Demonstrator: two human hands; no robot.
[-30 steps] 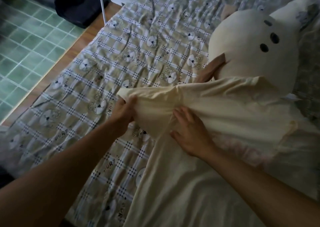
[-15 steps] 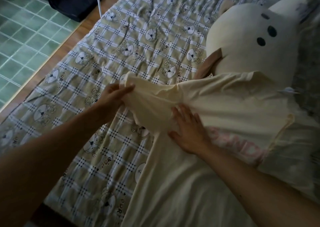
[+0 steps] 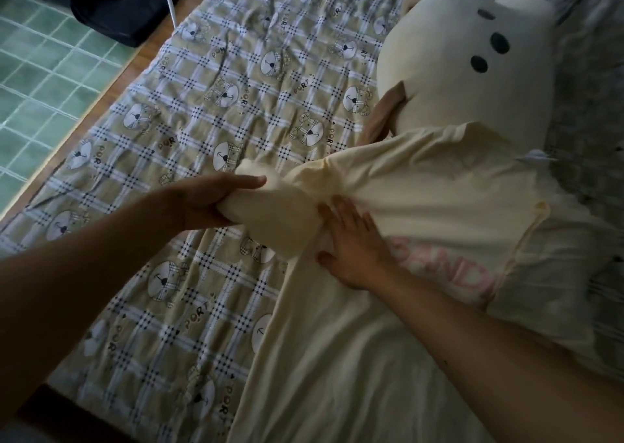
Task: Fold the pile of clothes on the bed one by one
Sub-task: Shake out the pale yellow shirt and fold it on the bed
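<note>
— What was seen of the bed and what lay on it?

— A bed [image 3: 209, 81] covered in a beige checked sheet printed with bear faces was seen, and across its right half a pale cream short-sleeved cotton T-shirt [image 3: 422, 185] was spread flat. Its long axis ran from the hem nearest the wearer up to the shoulders, which were laid against a large cream plush toy with black dot eyes [image 3: 472, 81].

— And which way did the shirt lie from the grip?

— The body of the shirt lay to the right of the left hand [image 3: 202, 202], so the sleeve would, it was judged, have to be carried rightward across the chest. The sleeve [image 3: 270, 212] was bunched and drawn out to the left, and the left hand's grip was closed around it. The right hand [image 3: 354, 246] was pressed flat and open on the cloth just beside the armpit seam, nothing being grasped by it; a fold line was probably being pinned there.

— How did the shirt look?

— Soft and lightly creased; faint pink lettering [image 3: 466, 270] was made out through the fabric, too dim to be read.
</note>
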